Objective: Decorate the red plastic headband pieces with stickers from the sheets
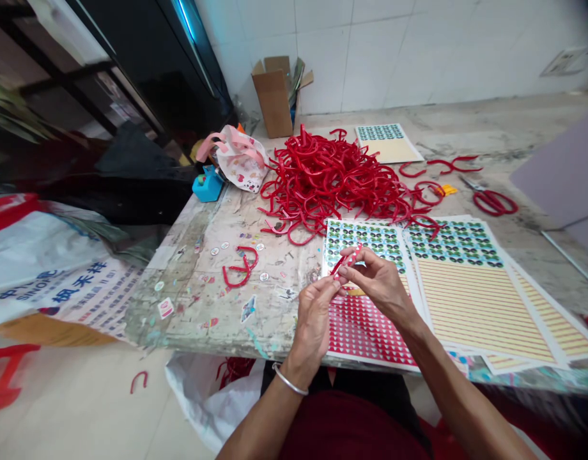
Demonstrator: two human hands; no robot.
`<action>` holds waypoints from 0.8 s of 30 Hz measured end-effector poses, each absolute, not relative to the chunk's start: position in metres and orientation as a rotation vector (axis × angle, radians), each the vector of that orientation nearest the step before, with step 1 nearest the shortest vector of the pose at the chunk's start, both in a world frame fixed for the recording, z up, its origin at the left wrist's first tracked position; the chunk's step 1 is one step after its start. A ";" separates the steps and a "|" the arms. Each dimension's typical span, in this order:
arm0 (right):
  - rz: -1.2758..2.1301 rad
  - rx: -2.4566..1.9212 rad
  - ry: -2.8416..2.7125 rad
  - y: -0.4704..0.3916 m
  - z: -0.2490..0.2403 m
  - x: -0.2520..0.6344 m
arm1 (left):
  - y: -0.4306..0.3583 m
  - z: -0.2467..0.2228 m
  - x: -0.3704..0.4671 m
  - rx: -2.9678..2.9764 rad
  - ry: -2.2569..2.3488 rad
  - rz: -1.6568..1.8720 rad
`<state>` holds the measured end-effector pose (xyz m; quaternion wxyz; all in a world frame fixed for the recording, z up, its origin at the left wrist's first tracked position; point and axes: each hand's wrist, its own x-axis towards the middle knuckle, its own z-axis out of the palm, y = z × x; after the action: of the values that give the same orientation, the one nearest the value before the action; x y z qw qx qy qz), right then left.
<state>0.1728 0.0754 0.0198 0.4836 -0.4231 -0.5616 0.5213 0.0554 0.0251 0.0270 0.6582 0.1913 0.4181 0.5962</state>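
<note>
Fingers of my left hand (316,313) pinch the lower end of a small red strip with white dots (354,254). My right hand (378,278) pinches the same strip higher up, its fingertips close to those of the left. Beneath both hands lies a printed sheet (365,329) with green-blue figures at the top and red rows with white marks below. Beyond them rises a large tangled pile of red curved bands (332,179). Two finished-looking red curved pieces (241,268) rest on the table to the left of my hands.
More striped sheets (476,300) overlap on the right, with red-handled scissors (495,201) behind them. Another sheet (387,150), a cardboard box (272,102), a patterned bag (241,160) and a blue dispenser (208,185) stand or lie toward the back. A white sack (198,396) hangs below the edge.
</note>
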 end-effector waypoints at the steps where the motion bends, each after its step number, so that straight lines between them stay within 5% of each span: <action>1: 1.261 -1.020 -1.379 0.075 0.020 0.173 | 0.025 0.026 0.056 0.447 0.947 1.355; 24: 0.587 -1.174 -1.480 0.058 0.024 0.165 | 0.020 0.021 0.056 0.835 1.153 1.447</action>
<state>0.1653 0.0575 0.0245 0.5494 -0.4960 -0.6251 0.2479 0.0562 0.0196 0.0210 0.5277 0.3495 0.4824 0.6056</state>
